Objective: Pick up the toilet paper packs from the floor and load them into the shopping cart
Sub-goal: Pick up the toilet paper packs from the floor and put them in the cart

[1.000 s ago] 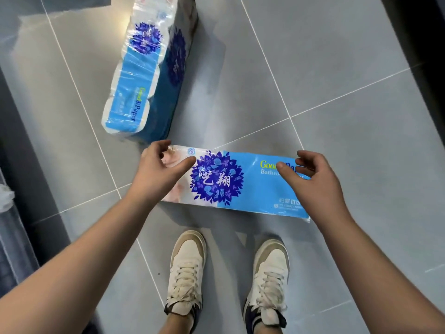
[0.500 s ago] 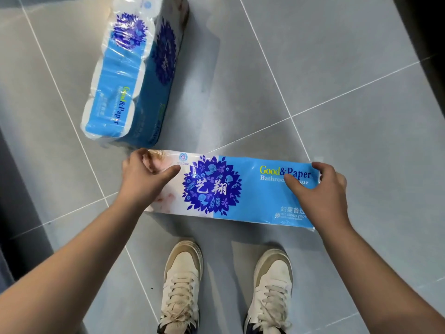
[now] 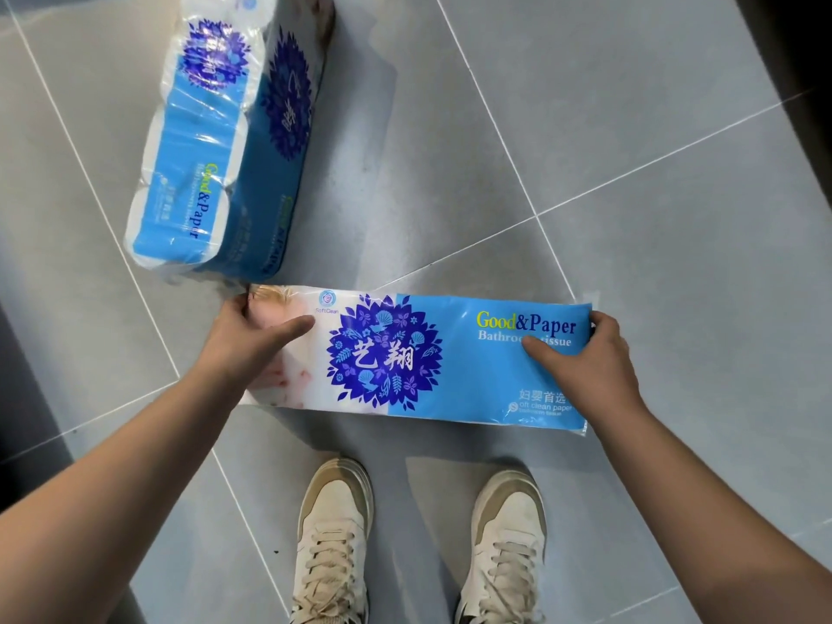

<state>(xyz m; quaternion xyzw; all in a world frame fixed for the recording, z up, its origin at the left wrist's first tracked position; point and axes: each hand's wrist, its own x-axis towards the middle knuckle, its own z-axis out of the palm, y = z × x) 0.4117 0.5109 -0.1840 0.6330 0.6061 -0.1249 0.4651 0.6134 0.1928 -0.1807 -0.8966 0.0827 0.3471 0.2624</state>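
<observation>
**Now, one pack held at both ends**

In the head view we find the near pack (image 3: 427, 358) low at the tiled floor (image 3: 630, 150), just ahead of the shoes (image 3: 335, 533). Its long axis runs nine to three o'clock. The left hand (image 3: 252, 344) grips the nine o'clock end, thumb flat on top and fingers curled round the edge. The right hand (image 3: 585, 358) clasps the three o'clock end likewise. Neither hand is nearer, so we judge that a level two-handed lift comes next. The second pack (image 3: 216, 141) lies at eleven o'clock, its length running roughly twelve to six. We see no shopping cart.
</observation>
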